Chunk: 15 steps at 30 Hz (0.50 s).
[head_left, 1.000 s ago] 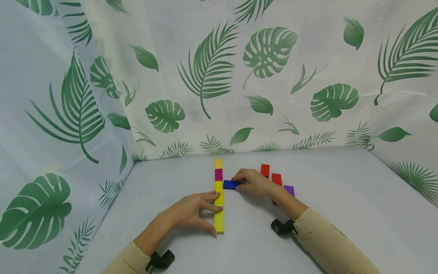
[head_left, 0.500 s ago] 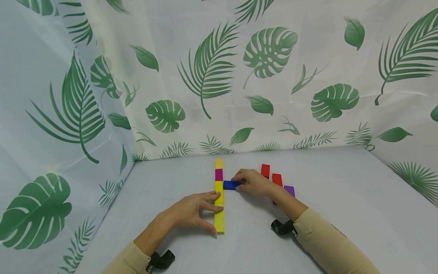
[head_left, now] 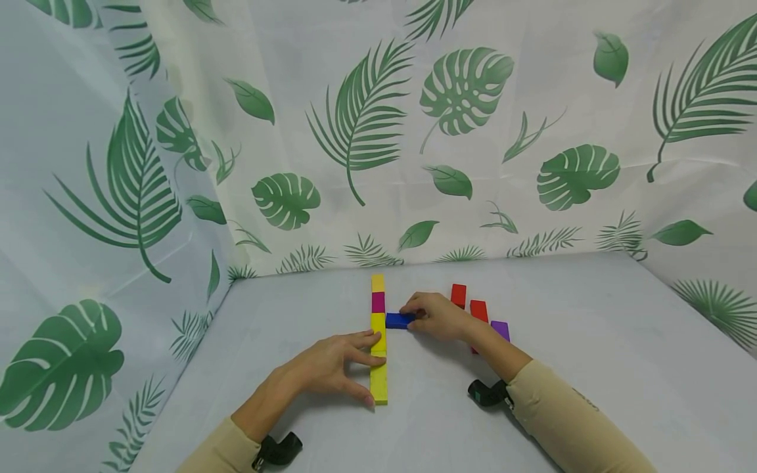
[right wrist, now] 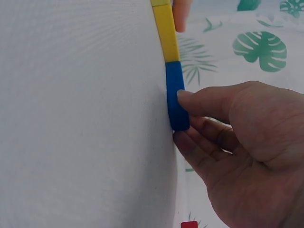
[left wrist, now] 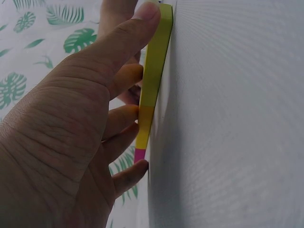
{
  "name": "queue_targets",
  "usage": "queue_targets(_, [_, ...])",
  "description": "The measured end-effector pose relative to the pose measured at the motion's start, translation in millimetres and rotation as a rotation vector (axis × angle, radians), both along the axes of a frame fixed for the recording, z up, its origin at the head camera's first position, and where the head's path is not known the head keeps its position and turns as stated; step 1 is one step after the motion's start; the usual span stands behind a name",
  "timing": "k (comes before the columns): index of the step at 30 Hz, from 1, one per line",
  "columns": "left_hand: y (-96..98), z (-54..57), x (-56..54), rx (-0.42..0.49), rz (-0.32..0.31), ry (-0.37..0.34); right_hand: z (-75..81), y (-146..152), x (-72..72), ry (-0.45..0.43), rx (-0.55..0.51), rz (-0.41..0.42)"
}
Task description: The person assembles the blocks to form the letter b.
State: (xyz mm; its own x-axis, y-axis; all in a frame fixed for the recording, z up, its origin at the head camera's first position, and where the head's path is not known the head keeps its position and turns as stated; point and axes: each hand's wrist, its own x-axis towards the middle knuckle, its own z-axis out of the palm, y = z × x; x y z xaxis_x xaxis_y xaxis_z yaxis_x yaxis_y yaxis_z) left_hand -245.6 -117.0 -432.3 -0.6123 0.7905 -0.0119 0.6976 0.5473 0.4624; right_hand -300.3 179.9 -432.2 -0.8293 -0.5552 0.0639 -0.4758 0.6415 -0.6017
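A straight row of blocks runs away from me in the head view: a yellow-green block [head_left: 379, 381] nearest, then a yellow block [head_left: 377, 322], a magenta block [head_left: 378, 302] and a far yellow block [head_left: 378, 283]. My left hand [head_left: 337, 364] lies along the row's left side, fingertips touching the two nearer blocks, thumb [left wrist: 142, 16] by the near end. A blue block [head_left: 397, 320] lies crosswise, its left end against the row beside the yellow block. My right hand [head_left: 440, 316] pinches its right end between thumb [right wrist: 209, 102] and fingers.
Right of the row, partly behind my right arm, lie a red block [head_left: 458, 294], another red block [head_left: 479, 310] and a purple block [head_left: 500, 330]. A leaf-patterned cloth [head_left: 473, 223] closes off the back and sides of the white table [head_left: 266, 309].
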Motion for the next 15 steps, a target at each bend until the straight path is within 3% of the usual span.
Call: queue_targets(15, [0.4,-1.3,-0.1,-0.01,0.001,0.011,1.4,-1.9,2.6,-0.013,0.002,0.007])
